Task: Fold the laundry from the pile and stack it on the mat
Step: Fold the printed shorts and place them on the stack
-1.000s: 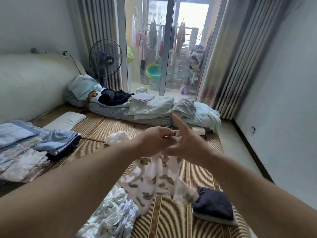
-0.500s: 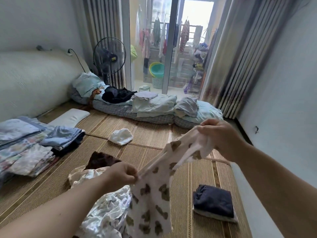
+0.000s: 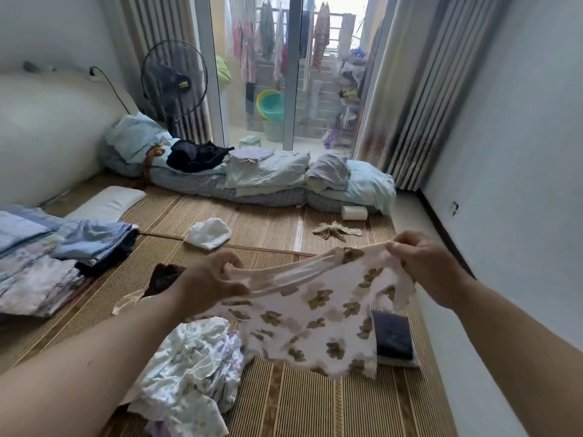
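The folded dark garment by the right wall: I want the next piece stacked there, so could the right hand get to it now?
Probably not yet: the right hand and left hand both hold the printed garment, which hangs over the folded dark garment.

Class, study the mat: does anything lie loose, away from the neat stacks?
Yes. A crumpled white cloth and a beige sock-like item lie loose on the mat, apart from the folded stack.
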### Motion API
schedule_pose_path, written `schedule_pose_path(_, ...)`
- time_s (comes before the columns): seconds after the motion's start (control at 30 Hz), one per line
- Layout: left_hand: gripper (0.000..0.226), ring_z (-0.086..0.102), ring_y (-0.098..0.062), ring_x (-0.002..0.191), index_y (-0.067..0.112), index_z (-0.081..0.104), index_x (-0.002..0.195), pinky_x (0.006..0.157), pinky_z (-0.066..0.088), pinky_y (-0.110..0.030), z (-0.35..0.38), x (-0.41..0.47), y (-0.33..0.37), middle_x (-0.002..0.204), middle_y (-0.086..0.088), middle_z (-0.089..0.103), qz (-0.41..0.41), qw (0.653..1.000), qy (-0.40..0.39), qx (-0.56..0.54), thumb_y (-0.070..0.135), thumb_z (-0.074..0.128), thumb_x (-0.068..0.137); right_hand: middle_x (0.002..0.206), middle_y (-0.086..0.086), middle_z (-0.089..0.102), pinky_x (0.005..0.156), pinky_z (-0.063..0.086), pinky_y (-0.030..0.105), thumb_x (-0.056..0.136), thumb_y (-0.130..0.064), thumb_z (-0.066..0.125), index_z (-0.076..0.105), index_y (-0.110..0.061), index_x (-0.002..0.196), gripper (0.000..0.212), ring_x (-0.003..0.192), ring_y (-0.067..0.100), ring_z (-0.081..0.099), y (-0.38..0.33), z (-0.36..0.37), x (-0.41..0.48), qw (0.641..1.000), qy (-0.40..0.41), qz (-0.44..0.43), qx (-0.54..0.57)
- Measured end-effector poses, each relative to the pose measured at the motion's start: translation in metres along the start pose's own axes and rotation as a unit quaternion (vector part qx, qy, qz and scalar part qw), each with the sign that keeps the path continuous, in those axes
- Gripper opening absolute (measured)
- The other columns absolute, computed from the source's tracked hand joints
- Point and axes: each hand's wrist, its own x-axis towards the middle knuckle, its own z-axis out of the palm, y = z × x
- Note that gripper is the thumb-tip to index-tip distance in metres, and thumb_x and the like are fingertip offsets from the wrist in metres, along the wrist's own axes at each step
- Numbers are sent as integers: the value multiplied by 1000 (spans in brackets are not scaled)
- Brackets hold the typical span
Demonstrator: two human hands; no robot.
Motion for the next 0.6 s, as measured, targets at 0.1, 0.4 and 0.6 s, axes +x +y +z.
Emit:
schedule_pose_path(0.1, 32, 56, -4, 59, 39, 53, 73, 57, 44, -16, 6, 2, -14, 68, 13, 61, 27, 986, -56, 152, 46, 83, 62, 74, 14, 54, 50, 46, 37, 97, -20, 50, 55, -9, 87, 15, 59, 29, 55, 32, 4, -4, 997, 53, 37, 47)
schedule_pose_path(0.4, 29, 49, -11, 62, 12, 59, 63, 62, 45, -30, 45, -33, -65, 61, 2, 51, -88, 989, -84, -84, 34, 76, 56, 75, 7, 66, 51, 48, 20, 78, -12, 74, 68, -7, 81, 8, 57, 10, 62, 106, 0, -54, 988, -118, 95, -40)
schedule_pose_path(0.6, 30, 42, -3, 55, 33, 57, 65, 57, 34, -27, 84, -59, -86, 56, 11, 52, -158, 973, -166, 18, 12, 77, 72, 72, 5, 67, 50, 51, 30, 55, -45, 86, 66, -19, 73, 38, 58, 21, 62, 166, -4, -86, 955, -195, 210, 81)
